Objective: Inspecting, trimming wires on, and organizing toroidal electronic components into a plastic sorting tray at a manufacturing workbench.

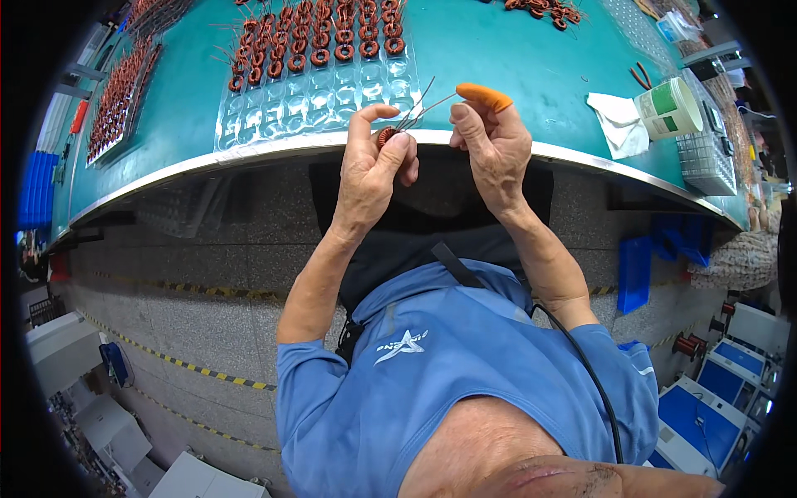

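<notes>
Between the thumb and fingers of my left hand [368, 170] sits a small toroidal coil [386, 136] wound with copper wire, just in front of the table edge. Several thin wire leads [427, 109] stick up from it and fan out to the right. My right hand [501, 158] is closed, with an orange finger cot [485, 95] over its index finger. One lead reaches up to that fingertip and thumb, which pinch its end. Past my hands, a clear plastic tray [274, 124] holds rows of similar coils [320, 57] in its far pockets; its nearer pockets hold none.
More coils stand in a tray [124, 100] at the left and lie loose [548, 10] at the far side of the green table [498, 50]. To the right are a white cloth [618, 124], a green-and-white tub [668, 109], pliers [641, 76] and a clear box [707, 162].
</notes>
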The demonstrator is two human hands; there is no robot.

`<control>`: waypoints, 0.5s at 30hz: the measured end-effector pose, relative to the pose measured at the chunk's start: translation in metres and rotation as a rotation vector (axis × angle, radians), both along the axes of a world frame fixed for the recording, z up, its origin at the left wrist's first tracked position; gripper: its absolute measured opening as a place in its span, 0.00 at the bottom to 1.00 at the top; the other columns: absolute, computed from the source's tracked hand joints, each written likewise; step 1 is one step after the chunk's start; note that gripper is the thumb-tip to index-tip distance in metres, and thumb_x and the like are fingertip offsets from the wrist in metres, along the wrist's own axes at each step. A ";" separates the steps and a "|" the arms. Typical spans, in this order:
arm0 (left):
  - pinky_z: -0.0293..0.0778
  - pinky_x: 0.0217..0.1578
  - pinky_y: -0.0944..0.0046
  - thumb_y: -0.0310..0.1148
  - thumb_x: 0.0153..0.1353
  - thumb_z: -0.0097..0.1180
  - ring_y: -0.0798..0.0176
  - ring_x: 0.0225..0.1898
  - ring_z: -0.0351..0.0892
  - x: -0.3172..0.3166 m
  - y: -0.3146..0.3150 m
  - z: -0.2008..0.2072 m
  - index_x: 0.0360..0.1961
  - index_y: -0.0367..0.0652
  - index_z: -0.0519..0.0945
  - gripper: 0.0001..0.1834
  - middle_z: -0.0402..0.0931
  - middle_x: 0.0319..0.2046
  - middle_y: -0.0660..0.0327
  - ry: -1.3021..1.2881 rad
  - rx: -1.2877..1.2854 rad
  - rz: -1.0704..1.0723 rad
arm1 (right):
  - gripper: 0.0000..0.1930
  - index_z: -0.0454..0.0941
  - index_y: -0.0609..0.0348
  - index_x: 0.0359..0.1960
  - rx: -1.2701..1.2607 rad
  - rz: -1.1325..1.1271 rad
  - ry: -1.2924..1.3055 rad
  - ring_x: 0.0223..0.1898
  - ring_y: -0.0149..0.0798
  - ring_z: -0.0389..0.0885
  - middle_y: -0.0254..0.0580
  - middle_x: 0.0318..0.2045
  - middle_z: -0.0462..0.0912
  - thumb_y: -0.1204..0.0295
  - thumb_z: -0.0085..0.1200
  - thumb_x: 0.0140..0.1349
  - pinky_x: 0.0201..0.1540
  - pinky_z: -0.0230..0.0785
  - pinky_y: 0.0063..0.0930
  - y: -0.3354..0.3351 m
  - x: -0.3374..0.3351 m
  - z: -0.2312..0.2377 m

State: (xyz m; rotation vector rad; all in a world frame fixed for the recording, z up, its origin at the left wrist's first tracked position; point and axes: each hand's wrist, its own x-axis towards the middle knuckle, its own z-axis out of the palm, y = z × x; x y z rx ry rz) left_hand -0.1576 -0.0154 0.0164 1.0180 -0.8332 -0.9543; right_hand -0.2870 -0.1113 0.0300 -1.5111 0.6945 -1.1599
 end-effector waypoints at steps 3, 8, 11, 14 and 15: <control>0.66 0.23 0.72 0.31 0.70 0.45 0.71 0.22 0.69 0.005 0.005 -0.001 0.49 0.40 0.63 0.11 0.68 0.23 0.64 0.037 -0.025 -0.028 | 0.15 0.78 0.63 0.44 -0.225 0.005 0.116 0.21 0.24 0.73 0.34 0.24 0.79 0.71 0.64 0.57 0.24 0.68 0.19 0.002 0.006 0.000; 0.66 0.23 0.73 0.33 0.70 0.46 0.70 0.22 0.69 0.012 0.009 -0.004 0.46 0.41 0.65 0.09 0.68 0.25 0.62 0.061 -0.008 -0.041 | 0.13 0.80 0.59 0.42 -0.490 0.058 0.235 0.23 0.27 0.77 0.36 0.25 0.80 0.75 0.65 0.54 0.26 0.72 0.21 0.000 0.020 -0.002; 0.66 0.22 0.73 0.32 0.70 0.46 0.70 0.21 0.69 0.017 0.013 -0.005 0.46 0.41 0.65 0.09 0.68 0.26 0.62 0.092 0.006 -0.066 | 0.14 0.80 0.59 0.42 -0.430 0.141 0.221 0.25 0.29 0.80 0.37 0.26 0.80 0.75 0.66 0.53 0.28 0.74 0.21 0.004 0.023 -0.001; 0.66 0.22 0.72 0.32 0.70 0.46 0.70 0.21 0.69 0.020 0.017 -0.004 0.46 0.40 0.65 0.09 0.68 0.26 0.62 0.124 0.011 -0.064 | 0.15 0.79 0.58 0.42 -0.580 0.165 0.238 0.25 0.31 0.81 0.38 0.26 0.81 0.75 0.66 0.53 0.27 0.74 0.22 0.003 0.028 0.003; 0.66 0.21 0.72 0.33 0.70 0.46 0.70 0.21 0.69 0.020 0.017 -0.005 0.46 0.40 0.65 0.09 0.68 0.25 0.62 0.149 0.007 -0.067 | 0.15 0.79 0.58 0.42 -0.581 0.169 0.240 0.25 0.31 0.81 0.38 0.26 0.81 0.75 0.66 0.53 0.27 0.74 0.22 0.003 0.030 0.003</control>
